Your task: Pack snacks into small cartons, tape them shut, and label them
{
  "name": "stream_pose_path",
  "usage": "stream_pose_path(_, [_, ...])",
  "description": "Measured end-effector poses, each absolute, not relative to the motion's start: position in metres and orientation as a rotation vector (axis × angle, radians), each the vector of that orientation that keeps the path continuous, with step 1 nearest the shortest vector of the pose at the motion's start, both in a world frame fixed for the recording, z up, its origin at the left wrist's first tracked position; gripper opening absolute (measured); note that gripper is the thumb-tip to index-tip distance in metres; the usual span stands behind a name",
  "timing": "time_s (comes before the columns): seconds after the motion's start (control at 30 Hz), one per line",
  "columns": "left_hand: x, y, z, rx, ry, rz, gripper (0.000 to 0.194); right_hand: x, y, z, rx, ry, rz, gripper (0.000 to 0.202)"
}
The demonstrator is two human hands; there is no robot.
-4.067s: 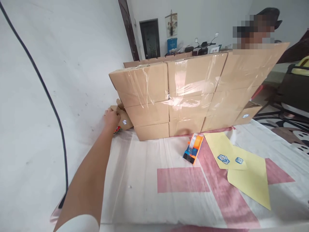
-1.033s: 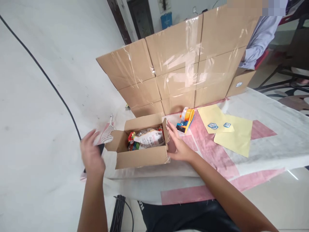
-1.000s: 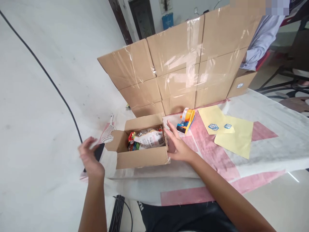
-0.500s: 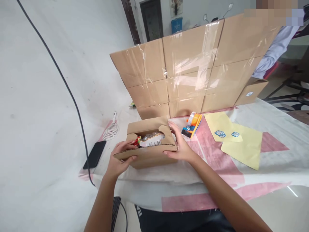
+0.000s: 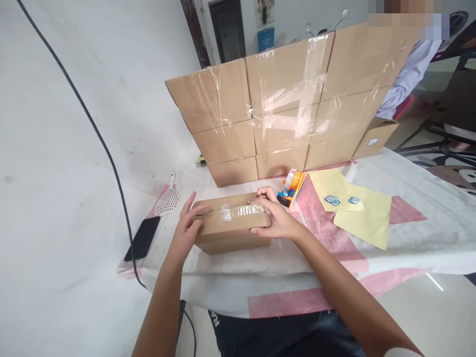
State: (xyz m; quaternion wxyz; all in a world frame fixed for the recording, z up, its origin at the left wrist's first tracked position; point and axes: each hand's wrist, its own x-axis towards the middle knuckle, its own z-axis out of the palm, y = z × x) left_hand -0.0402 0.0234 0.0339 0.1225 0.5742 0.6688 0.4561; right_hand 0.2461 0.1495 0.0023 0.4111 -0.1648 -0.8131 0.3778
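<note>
A small brown cardboard box [image 5: 231, 232] sits near the front edge of the table [image 5: 305, 277], its top flaps folded shut with old tape along the seam. My left hand [image 5: 189, 229] presses on the box's left end, fingers on the top flap. My right hand [image 5: 275, 218] holds down the right end, fingers curled over the flap edge. An orange and blue tape dispenser [image 5: 292, 187] lies just beyond my right hand.
A wall of stacked, taped cardboard boxes [image 5: 282, 109] stands across the back of the table. Yellow sheets with blue stickers [image 5: 353, 208] lie to the right. A black phone [image 5: 142, 238] and a white mesh scoop [image 5: 168, 201] lie left. A black cable [image 5: 92, 129] hangs at left. Another person's sleeve [image 5: 405, 79] shows behind the boxes.
The box I fetched from the left was open with snack packets showing; both hands folded its flaps down, and now they press the closed top flat.
</note>
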Motion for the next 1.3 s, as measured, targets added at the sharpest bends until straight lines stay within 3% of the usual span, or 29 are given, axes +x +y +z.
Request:
stream_pose_path(0.07, [-0.034,0.022,0.037,1.940,2.069,1.134,0.040,0.250,0.143,0.003,-0.435,-2.069,0.937,0.067])
stream_pose_path(0.17, [-0.016,0.012,0.038,2.318,2.133,0.865,0.049,0.267,0.130,-0.007,-0.474,-2.093,1.006,0.097])
stream_pose_path(0.23, [-0.002,0.004,0.035,2.471,2.080,0.753,0.050,0.285,0.130,-0.019,-0.570,-1.937,1.041,0.102])
stream_pose_path(0.4, [0.023,0.001,0.028,2.632,2.102,0.799,0.058,0.321,0.187,-0.035,-1.300,-1.357,0.820,0.059])
stream_pose_path(0.53, [0.035,0.012,0.035,2.523,2.136,0.870,0.047,0.312,0.229,-0.030,-1.313,-1.449,0.838,0.022])
stream_pose_path(0.77, [0.065,0.007,0.028,2.525,2.207,0.900,0.051,0.334,0.162,-0.008,-1.074,-1.538,0.585,0.030])
stream_pose_path(1.0, [0.083,0.003,0.045,2.482,2.122,1.177,0.037,0.383,0.063,0.019,-0.846,-1.548,0.323,0.034])
stream_pose_path(1.1, [0.133,-0.007,0.060,2.310,1.839,1.383,0.032,0.383,0.035,0.024,-0.804,-1.539,0.310,0.028])
stream_pose_path(1.2, [0.189,-0.010,0.055,2.088,1.438,1.274,0.027,0.382,0.020,0.026,-0.760,-1.580,0.292,0.022])
stream_pose_path(1.3, [0.221,-0.004,0.039,1.869,1.328,1.347,0.024,0.385,0.018,0.025,-0.735,-1.620,0.274,0.022])
